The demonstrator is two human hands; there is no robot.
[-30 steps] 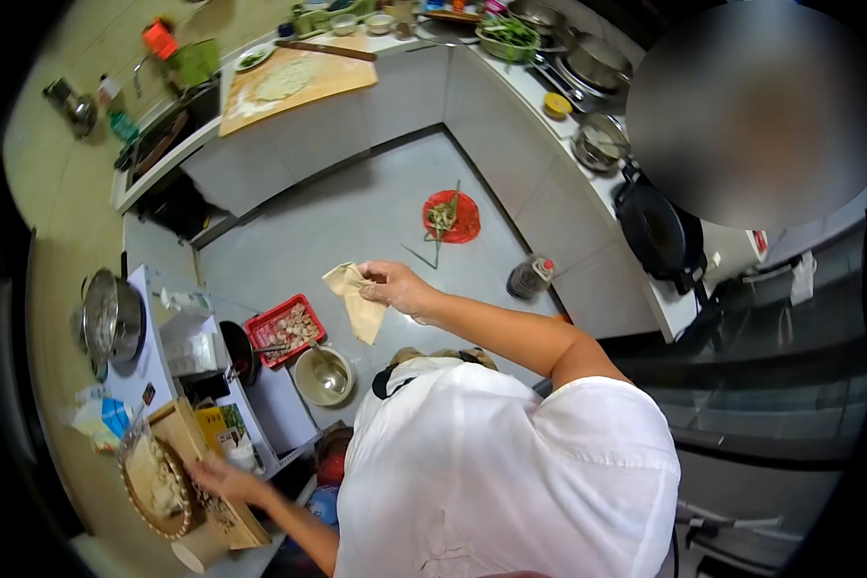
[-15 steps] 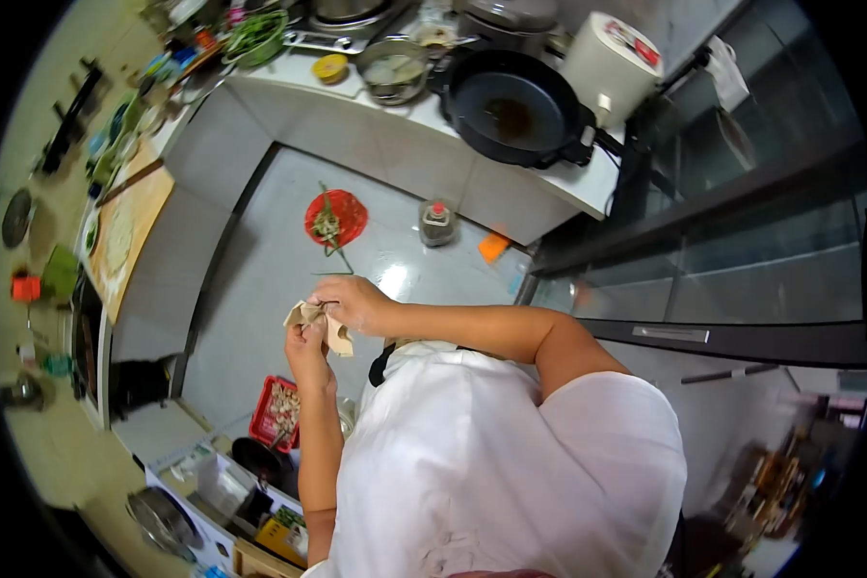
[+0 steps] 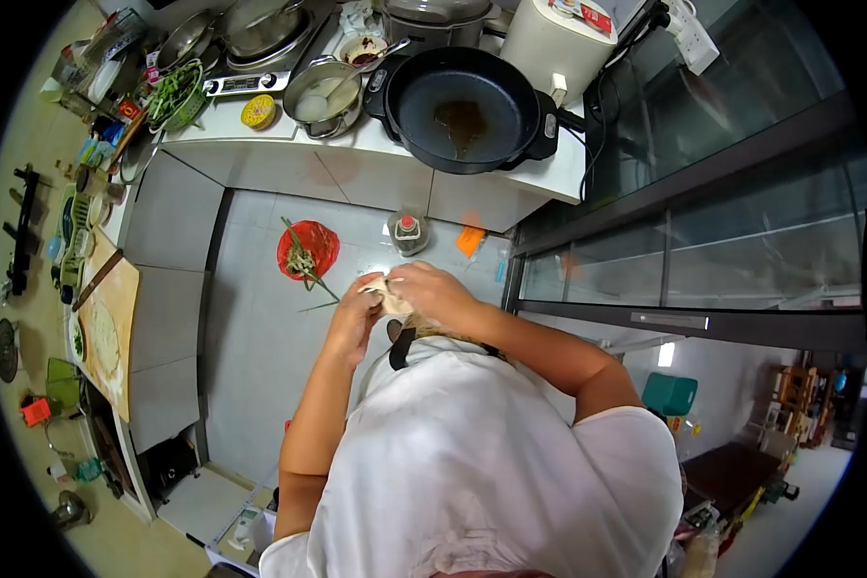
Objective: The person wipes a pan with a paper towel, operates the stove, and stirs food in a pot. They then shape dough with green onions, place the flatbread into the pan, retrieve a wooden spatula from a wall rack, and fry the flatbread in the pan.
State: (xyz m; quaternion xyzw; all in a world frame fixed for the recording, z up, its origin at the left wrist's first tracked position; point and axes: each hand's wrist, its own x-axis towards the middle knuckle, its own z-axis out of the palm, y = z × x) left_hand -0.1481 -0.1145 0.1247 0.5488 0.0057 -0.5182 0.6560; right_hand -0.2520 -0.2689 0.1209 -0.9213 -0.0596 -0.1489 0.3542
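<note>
A pale piece of dough (image 3: 393,302) is held up in front of my white shirt, folded and gathered between both hands. My left hand (image 3: 355,316) grips its left side with bent fingers. From the right, my right hand (image 3: 435,294) pinches its upper edge. Part of the dough is hidden by the fingers. Beyond the hands, on the white counter, stands a black electric pan (image 3: 419,116) with a brownish pool of oil (image 3: 462,123) in it.
A pot with a ladle (image 3: 324,100) and a yellow round container (image 3: 258,112) stand left of the pan. On the floor are a red bag with green onions (image 3: 320,249) and a bottle (image 3: 408,233). A floured board (image 3: 116,308) bears flattened dough at left.
My body and view have shifted, so the pan and counter appear farther left. Both hands sit farther right in view, and the dough, which hung down in a flap, now looks more gathered.
</note>
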